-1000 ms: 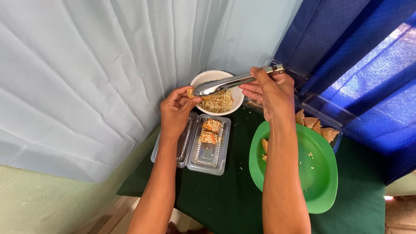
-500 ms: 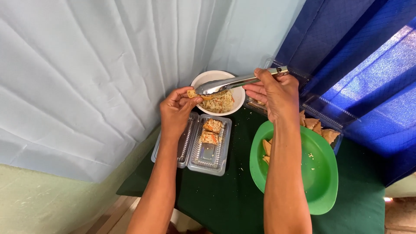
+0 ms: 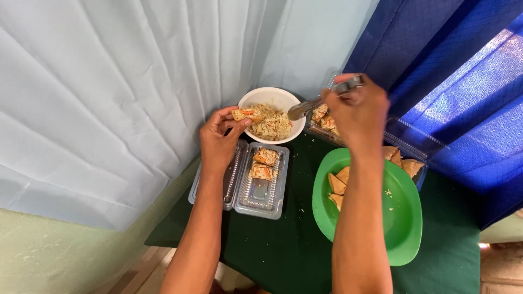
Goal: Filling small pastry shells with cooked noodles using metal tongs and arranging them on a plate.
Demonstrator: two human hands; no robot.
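As seen from the head camera, looked straight down on a dark green tabletop (image 3: pixel 283 261) pushed against pale curtains. Left hand (image 3: pixel 218 142): fingers curled closed around a filled pastry piece (image 3: pixel 246 114), held at the near rim of a white bowl (image 3: pixel 256 98) of shredded filling (image 3: pixel 271 124). Right hand (image 3: pixel 357 111): clenched on metal tongs (image 3: pixel 318 102), tips reaching down to the bowl's right edge; whether anything sat between the tips, impossible to tell. Just below the left hand, lay an open clear plastic clamshell box (image 3: pixel 261 193) with two filled pieces (image 3: pixel 263 163) in its upper end. Under the right forearm, rested a green plate (image 3: pixel 403 218) bearing fried triangular pastries (image 3: pixel 338 188). Beyond the plate, against a blue curtain (image 3: pixel 463 81), stood a clear tray (image 3: pixel 414 142) with more pastries.
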